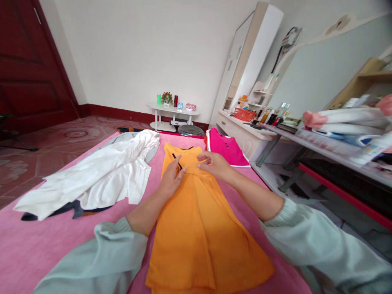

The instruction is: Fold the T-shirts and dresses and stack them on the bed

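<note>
An orange dress (196, 228) lies spread on a pink cover (27, 245), its neckline at the far end and its wide hem toward me. My left hand (172, 176) is over the left side of the bodice, thumb and fingers apart, beside a thin black ribbon (174, 156). Part of that ribbon is hidden behind the fingers. Over the right side of the bodice, my right hand (217, 165) is half curled with a gap between thumb and fingers, and nothing shows in it. Whether either hand touches the cloth is hard to see.
White garments (101, 175) lie on darker clothes at the left. A folded magenta top (228, 148) is at the far right of the cover. Beyond stands a small white table (171, 108). A dresser (245, 136) and a cluttered desk (324, 151) line the right side.
</note>
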### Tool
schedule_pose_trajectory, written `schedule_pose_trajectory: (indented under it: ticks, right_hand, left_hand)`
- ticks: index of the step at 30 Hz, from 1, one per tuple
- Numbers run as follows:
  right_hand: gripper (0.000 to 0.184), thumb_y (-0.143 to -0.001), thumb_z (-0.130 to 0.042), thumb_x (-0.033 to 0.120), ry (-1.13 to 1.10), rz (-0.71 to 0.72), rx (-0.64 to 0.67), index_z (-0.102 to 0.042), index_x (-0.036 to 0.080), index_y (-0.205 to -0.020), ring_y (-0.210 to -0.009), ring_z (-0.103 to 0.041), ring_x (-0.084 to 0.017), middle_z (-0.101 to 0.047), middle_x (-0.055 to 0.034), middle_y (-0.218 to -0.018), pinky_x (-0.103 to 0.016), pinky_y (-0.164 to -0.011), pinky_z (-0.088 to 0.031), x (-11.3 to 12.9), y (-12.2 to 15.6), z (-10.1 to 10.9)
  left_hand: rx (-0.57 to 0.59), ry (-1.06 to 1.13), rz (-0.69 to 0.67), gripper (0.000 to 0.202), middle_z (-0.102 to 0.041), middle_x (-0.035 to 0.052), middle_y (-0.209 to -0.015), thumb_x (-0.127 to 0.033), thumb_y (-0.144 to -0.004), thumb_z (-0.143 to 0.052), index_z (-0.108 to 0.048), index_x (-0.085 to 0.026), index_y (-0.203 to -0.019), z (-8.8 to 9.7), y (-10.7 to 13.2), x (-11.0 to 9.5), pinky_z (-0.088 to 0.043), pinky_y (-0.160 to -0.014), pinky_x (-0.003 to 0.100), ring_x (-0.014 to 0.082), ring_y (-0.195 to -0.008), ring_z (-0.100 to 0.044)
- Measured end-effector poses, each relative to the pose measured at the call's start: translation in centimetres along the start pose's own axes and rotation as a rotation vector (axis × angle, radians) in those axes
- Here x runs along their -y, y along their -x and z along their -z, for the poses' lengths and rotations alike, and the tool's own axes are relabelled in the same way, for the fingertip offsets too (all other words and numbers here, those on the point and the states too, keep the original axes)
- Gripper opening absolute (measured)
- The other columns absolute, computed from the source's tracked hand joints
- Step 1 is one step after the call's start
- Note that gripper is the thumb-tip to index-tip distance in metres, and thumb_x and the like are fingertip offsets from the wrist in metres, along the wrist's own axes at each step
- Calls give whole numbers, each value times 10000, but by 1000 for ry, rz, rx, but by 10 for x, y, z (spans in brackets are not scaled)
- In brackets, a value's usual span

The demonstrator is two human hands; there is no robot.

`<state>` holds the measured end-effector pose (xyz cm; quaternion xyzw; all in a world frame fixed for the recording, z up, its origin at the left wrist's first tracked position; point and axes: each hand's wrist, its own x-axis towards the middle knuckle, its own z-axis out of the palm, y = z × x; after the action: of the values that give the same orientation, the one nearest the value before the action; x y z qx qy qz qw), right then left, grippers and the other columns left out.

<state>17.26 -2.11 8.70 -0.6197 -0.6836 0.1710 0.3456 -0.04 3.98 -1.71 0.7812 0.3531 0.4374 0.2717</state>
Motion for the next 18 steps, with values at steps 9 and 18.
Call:
schedule_pose_trajectory:
  ticks: [9,18]
  right_hand:
    - [257,-667,-693,448,482,-309,393,-617,204,-641,-546,-496,-110,-600,22,-605,-223,-500,-263,-8,153,61]
    - [112,-764,-566,244,426,-305,279,-500,211,-680,-537,-453,-97,-522,53,-579,-228,-508,-218,-13,192,43]
  left_hand:
    - [63,-290,14,383,-454,109,-1278,-256,-826,-500,-624,-188,-1183,-5,-1,1,-364,-1044,385,261,-1180,-477]
    - [115,-512,-50,347,-561,94,-1041,-187,-795,-523,-672,-204,-1109,-3,-20,5,-465,-873,341,236,-951,-570]
